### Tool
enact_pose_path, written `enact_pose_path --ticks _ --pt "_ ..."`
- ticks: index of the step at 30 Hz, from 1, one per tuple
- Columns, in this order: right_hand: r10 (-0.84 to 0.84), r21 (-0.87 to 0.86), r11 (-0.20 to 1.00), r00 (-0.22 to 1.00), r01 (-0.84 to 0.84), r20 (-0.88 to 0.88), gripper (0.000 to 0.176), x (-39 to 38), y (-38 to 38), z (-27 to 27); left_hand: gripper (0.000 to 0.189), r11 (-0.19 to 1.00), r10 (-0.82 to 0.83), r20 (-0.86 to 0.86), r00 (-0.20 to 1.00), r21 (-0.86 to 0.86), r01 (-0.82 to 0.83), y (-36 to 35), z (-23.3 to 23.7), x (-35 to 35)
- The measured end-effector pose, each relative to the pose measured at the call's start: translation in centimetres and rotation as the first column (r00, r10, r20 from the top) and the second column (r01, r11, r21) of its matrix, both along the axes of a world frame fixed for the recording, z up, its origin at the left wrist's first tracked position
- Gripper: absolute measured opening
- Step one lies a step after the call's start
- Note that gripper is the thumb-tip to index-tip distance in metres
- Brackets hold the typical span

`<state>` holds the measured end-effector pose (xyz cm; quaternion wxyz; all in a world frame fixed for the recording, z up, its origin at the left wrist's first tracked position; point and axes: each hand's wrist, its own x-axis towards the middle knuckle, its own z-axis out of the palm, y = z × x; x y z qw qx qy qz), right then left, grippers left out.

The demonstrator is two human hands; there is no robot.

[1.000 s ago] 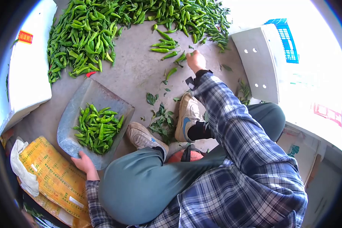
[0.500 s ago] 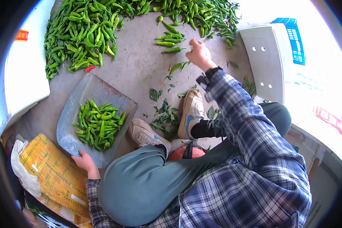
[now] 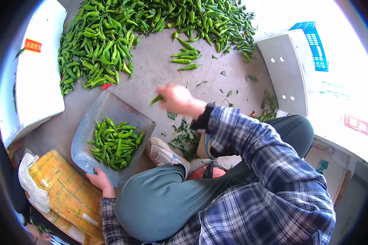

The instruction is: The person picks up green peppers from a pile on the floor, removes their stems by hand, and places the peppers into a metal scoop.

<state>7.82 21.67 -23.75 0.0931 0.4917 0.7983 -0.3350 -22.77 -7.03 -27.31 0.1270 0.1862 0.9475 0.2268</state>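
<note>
Curled right fingers (image 3: 162, 90) hold a pepper (image 3: 155, 100); left fingers (image 3: 93, 176) grip a scoop (image 3: 83, 141).

Blown-out right-hand glare, dark rounded edges

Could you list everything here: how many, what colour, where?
Pepper heap: one, green, top
Scoop: one, grey, beside shoes
Scooped peppers: many, green, in scoop
Loose peppers: several, green, below heap
Red pepper: one, red, above scoop
Leaves: several, green, near shoes
Boxes: two, white, either side
Basket: one, blue, upper right
Packaging: some, yellow, lower left
Bag or cloth: one, white, beside packaging
Unclear object: one, reddish, under legs
Shoes: two, beige, centre
Trousers: one, green, lower middle
Shirt: one, blue plaid, lower right
Left grip: one, bare, on scoop's rim
Right grip: one, bare, centre, holding green pepper
</note>
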Motion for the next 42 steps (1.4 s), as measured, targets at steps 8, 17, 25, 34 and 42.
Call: enact_pose_path --ticks 8,17,25,34,42 --pt "0.235 0.156 0.963 0.968 -0.220 -0.087 0.054 -2.0 4.5 -1.6 0.038 1.000 -0.013 -0.003 1.000 0.003 0.013 0.1 0.5 0.2" --pt "0.081 0.353 0.900 0.895 -0.254 0.438 0.067 6.6 10.0 -5.8 0.039 1.000 -0.006 -0.023 1.000 -0.010 0.006 0.6 0.8 0.6" --pt "-0.094 0.443 0.893 0.936 -0.071 0.340 0.035 6.3 11.0 -7.3 0.039 1.000 0.004 0.001 1.000 -0.024 -0.004 0.1 0.5 0.2" --pt "-0.129 0.102 0.984 0.978 0.147 -0.165 0.036 -0.9 6.0 -1.0 0.039 0.999 0.017 0.007 1.000 -0.030 -0.016 0.4 0.4 0.3" --pt "0.066 0.009 0.998 0.899 -0.069 -0.433 0.038 -6.2 3.0 -0.4 0.040 1.000 0.018 0.020 1.000 0.024 -0.018 0.1 0.3 0.3"
